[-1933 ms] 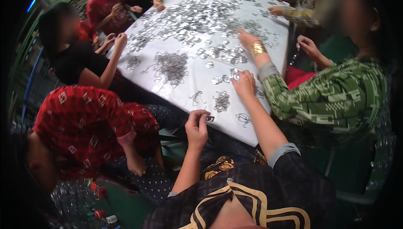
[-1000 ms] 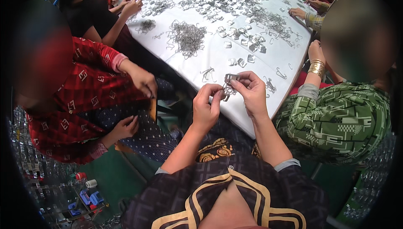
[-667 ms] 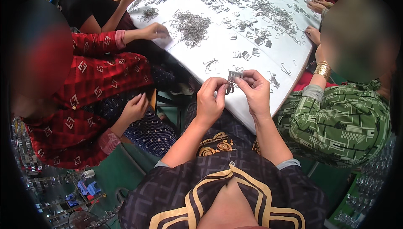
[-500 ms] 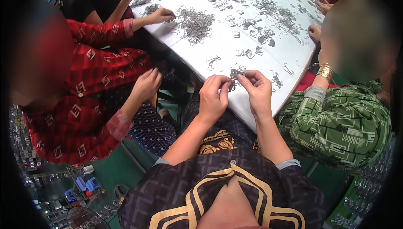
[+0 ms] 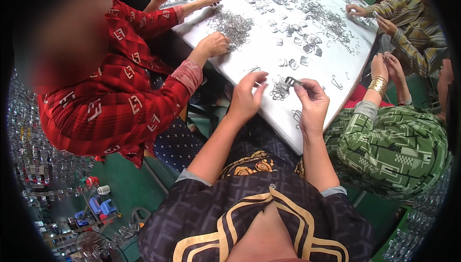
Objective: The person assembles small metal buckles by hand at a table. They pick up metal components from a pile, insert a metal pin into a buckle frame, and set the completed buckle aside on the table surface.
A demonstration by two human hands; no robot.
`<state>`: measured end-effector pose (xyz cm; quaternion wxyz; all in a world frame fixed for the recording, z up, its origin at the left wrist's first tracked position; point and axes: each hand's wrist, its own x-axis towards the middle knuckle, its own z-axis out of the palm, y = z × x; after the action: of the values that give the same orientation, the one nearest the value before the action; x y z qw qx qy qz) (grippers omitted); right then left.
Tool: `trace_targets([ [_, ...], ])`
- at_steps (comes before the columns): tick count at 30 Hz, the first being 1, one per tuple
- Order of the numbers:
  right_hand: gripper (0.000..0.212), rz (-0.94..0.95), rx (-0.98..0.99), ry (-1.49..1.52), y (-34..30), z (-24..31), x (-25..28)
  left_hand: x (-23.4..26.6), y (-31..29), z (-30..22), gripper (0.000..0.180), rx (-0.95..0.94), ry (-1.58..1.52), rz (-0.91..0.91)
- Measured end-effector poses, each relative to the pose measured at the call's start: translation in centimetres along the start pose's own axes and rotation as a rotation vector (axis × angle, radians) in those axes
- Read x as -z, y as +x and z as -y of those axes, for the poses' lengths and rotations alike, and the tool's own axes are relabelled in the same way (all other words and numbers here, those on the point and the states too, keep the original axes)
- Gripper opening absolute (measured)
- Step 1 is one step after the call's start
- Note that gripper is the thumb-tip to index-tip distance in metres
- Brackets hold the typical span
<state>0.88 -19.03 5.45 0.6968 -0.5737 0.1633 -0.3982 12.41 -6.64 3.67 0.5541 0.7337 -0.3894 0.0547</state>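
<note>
Between the thumb and fingers of my right hand (image 5: 313, 102) is a small slotted metal clip (image 5: 291, 81), held over the near corner of the white table. My left hand (image 5: 247, 97) is a little to its left, raised, with thumb and fingers apart and nothing visible in it. Under and beside the clip lies a small heap of thin wire hooks (image 5: 279, 91). A few more wire hooks (image 5: 297, 115) rest by my right wrist, partly hidden by it.
A large white table (image 5: 261, 62) bears a pile of wire hooks (image 5: 233, 27) and scattered metal clips (image 5: 295, 34). At left a person in a red checked shirt (image 5: 127, 79) reaches over the edge; at right sits a person in green patterned clothing (image 5: 389, 151). Others sit farther along.
My left hand has come away from the clip and opened; my right hand keeps the clip, shifted slightly right. The red-sleeved person has leaned in, a hand now at the hook pile.
</note>
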Motion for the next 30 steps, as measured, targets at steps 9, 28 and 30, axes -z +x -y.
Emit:
trace_targets([
  [9,0.009,-0.090,0.076,0.010,0.9,0.6,2.4,-1.0,6.4,12.9,0.034,0.155,0.727,0.017],
  [28,0.010,-0.073,0.092,-0.038,1.3,1.0,1.9,-1.3,8.3,15.3,0.011,0.006,0.665,0.107],
  [30,0.009,-0.081,0.088,-0.053,1.4,0.9,1.7,-1.6,8.4,15.5,0.010,-0.017,0.672,0.096],
])
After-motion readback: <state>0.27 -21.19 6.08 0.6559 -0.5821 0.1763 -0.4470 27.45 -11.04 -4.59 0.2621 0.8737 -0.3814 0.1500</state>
